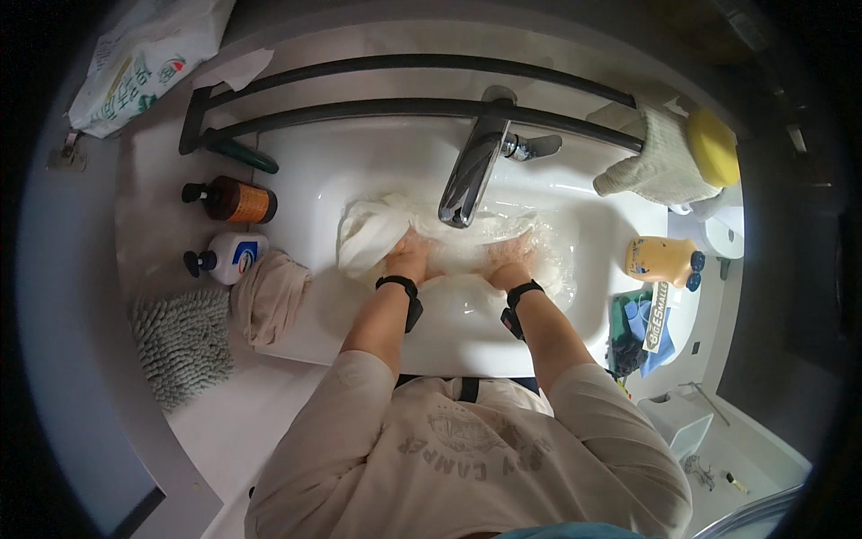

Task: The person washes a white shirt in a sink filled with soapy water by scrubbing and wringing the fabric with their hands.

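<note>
A soaked white cloth (377, 232) lies bunched in the water of a white washbasin (310, 343). My left hand (409, 256) is sunk into its left part and grips it, with folds around the fingers. On the other side, my right hand (512, 257) holds the cloth's right part under splashing water. The fingertips of both hands are hidden by cloth and water. Between and above the hands reaches a chrome faucet (465, 182), its lever (539, 147) pointing right. Each wrist wears a black band.
Left of the basin stand a brown pump bottle (239, 202), a white pump bottle (232, 257), a beige cloth (273, 296) and a grey shaggy mat (182, 343). A black towel rail (377, 108) crosses behind the faucet. At right are a yellow bottle (660, 259) and a hanging towel (653, 162).
</note>
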Available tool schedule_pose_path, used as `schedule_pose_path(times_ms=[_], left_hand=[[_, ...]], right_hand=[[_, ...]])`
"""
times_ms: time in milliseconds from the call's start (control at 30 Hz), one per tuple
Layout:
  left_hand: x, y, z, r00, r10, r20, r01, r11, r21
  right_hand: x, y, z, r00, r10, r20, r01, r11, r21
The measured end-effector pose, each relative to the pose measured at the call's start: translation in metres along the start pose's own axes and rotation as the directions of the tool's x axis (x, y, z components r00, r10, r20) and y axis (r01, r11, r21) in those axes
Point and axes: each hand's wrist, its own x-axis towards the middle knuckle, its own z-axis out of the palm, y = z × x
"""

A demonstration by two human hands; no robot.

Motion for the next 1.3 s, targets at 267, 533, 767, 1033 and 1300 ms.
schedule_pose_path(times_ms=[267, 533, 767, 1033, 1300], left_hand=[[0.004, -0.007, 0.004, 0.997, 0.031, -0.065, -0.034, 0.999, -0.043], [-0.028, 0.059, -0.004, 0.979, -0.046, -0.2, -0.045, 0.904, -0.425], [-0.022, 0.105, 0.055, 0.83, 0.134, 0.542, 0.522, -0.532, -0.667], [-0.028, 0.053, 0.039, 0.983, 0.018, 0.181, 0.136, -0.731, -0.668], [-0.036, 0.059, 0.047, 0.982, -0.181, 0.059, -0.082, -0.68, -0.729]], right_hand=[[-0.021, -0.013, -0.024, 0.999, -0.03, -0.018, 0.028, 0.996, -0.088], [-0.01, 0.052, -0.099, 0.908, 0.171, -0.383, -0.069, 0.961, 0.267], [-0.015, -0.01, -0.023, 0.984, 0.093, -0.155, 0.014, 0.817, 0.576], [-0.108, -0.075, -0.089, 0.998, -0.058, 0.021, 0.008, 0.456, 0.89], [-0.062, -0.096, -0.078, 0.925, 0.181, -0.333, 0.073, 0.777, 0.625]])
